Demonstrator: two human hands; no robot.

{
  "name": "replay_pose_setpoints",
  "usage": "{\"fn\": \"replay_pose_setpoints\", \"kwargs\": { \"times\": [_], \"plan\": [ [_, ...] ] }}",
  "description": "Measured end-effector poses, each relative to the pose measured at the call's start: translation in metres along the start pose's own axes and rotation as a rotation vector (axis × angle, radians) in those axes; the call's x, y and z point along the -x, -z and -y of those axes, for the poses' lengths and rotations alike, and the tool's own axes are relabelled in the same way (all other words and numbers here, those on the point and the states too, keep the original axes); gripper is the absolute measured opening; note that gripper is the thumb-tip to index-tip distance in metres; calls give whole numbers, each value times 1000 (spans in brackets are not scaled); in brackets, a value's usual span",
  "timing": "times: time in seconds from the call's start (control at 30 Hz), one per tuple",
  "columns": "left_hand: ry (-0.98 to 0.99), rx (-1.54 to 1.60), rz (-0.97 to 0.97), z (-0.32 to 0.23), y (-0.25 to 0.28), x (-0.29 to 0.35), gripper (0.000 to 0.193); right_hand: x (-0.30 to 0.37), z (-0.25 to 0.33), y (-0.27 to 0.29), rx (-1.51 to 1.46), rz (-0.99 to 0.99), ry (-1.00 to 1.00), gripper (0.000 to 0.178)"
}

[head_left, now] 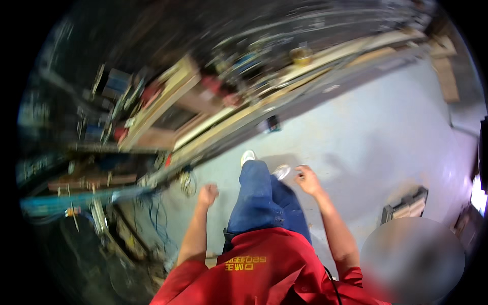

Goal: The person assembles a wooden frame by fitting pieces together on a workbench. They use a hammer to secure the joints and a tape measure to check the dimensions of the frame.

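My left hand [208,195] hangs in front of my body at the left, its fingers curled in and nothing seen in them. It touches nothing and is nearest to a loose coil of pale cable [187,183] on the floor. On the other side, my right hand [308,180] is held over the floor beside my shoe [281,172]. Its fingers are bent, with a dark gap between thumb and forefinger, and no held thing can be made out. Below are my blue trousers [256,198], one leg ahead of the other.
A long cluttered workbench [239,119] runs diagonally across, bearing a wooden frame [168,109] and a yellowish tub [301,56]. A small dark object [273,123] lies by its foot. Blue hoses [158,218] trail at left. A black crate [405,206] stands right, beside a blurred grey oval.
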State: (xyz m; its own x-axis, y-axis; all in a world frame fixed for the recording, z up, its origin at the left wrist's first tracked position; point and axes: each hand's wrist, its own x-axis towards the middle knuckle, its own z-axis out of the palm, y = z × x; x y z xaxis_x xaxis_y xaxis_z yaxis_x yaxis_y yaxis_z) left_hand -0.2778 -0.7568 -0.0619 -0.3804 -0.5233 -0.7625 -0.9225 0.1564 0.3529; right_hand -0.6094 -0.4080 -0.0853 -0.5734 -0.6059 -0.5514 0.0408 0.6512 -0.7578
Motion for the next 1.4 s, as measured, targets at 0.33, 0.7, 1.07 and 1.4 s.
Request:
{"fn": "replay_pose_setpoints", "kwargs": {
  "times": [0.33,0.7,1.07,1.4],
  "plan": [
    [-86,-281,452,-294,-157,-66,18,34,-141,554,-349,-951,-19,16],
    [-626,-424,420,-948,-343,-79,22,203,-331,722,328,-282,-416,17],
    [-657,-531,378,-1170,-505,-127,32,-71,-280,1339,313,-852,-58,26],
    [-102,-25,18,-1279,-669,-181,28,-386,87,1750,512,-677,667,22]
  ]
}}
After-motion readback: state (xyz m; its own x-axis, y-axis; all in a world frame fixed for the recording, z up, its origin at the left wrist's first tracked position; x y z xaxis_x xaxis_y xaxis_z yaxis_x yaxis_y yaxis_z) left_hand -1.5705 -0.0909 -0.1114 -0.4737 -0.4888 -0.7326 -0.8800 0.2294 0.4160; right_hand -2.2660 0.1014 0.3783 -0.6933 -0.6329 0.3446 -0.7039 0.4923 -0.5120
